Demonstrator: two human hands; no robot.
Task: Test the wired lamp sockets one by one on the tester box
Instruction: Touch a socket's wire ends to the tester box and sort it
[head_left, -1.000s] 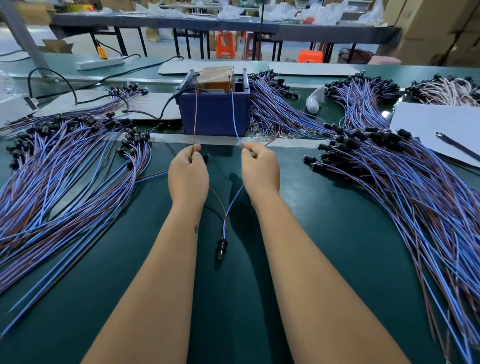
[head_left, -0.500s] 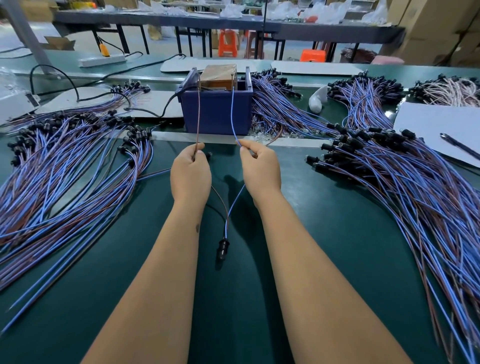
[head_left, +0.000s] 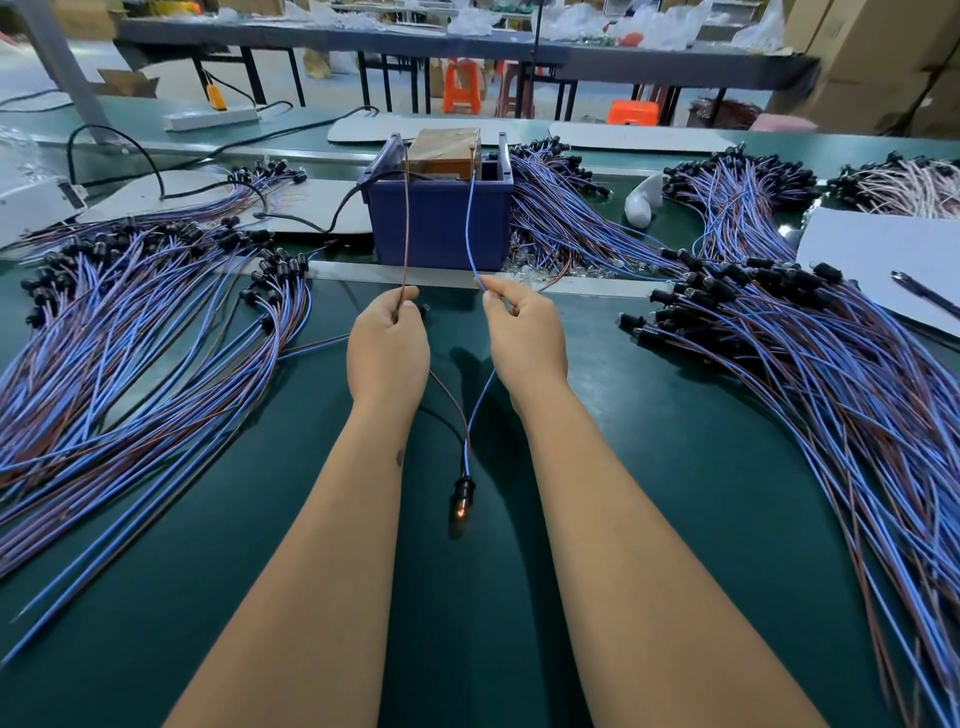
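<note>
Nearest me on the green surface (head_left: 675, 519), between my forearms, lies the lamp socket (head_left: 463, 488) with a small orange glow at its tip. Its two leads run up and part: my left hand (head_left: 388, 353) pinches the brown wire (head_left: 405, 234) between thumb and fingertips, and my right hand (head_left: 525, 343) pinches the blue wire (head_left: 470, 228) the same way. Both wires rise to the top of the tester box (head_left: 441, 223), a blue bin that holds a tan block (head_left: 442, 150); I cannot make out the contacts where the wire ends meet it. Left of my arms spreads a heap of wired sockets (head_left: 130, 322), and a larger right heap (head_left: 831, 374) runs off the frame edge. Behind the box another bundle (head_left: 561, 208) is partly hidden. Farther tables are blurred.
</note>
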